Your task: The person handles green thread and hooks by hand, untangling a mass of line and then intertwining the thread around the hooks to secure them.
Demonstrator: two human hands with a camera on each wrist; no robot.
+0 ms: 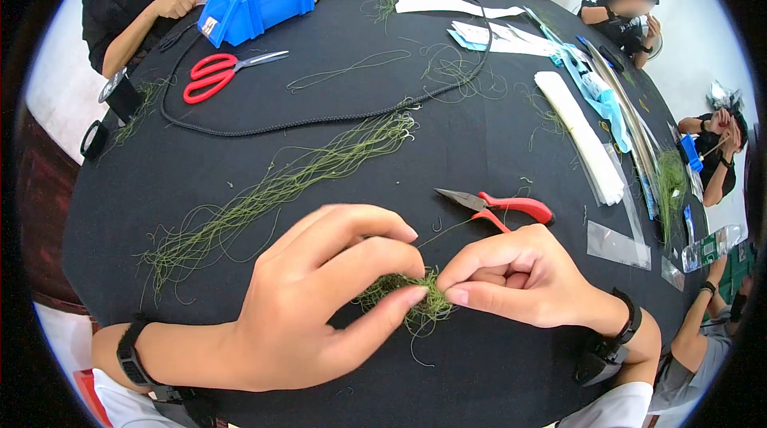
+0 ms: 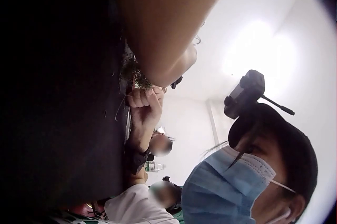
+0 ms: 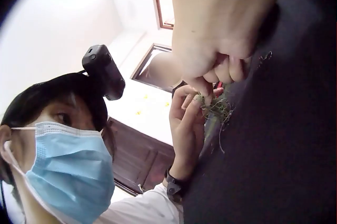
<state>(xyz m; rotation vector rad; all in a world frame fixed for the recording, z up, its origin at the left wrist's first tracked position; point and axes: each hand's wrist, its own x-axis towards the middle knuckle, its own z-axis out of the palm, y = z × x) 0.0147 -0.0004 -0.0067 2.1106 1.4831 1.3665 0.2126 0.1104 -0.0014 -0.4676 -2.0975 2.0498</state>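
Observation:
A tangled bundle of green line lies between the two hands near the table's front edge. The left hand holds it from the left, thumb and fingers curled round it. From the right, the right hand pinches strands between thumb and forefinger, its other fingers folded in. One strand rises toward the red-handled pliers, just beyond the hands. In the left wrist view the bundle shows by the right hand; in the right wrist view it hangs at the left hand's fingertips.
Long green strands with hooks lie behind the left hand. Farther back are red scissors, a black cord, a blue bin and a black spool. White strips and plastic bags lie right. Other people sit around.

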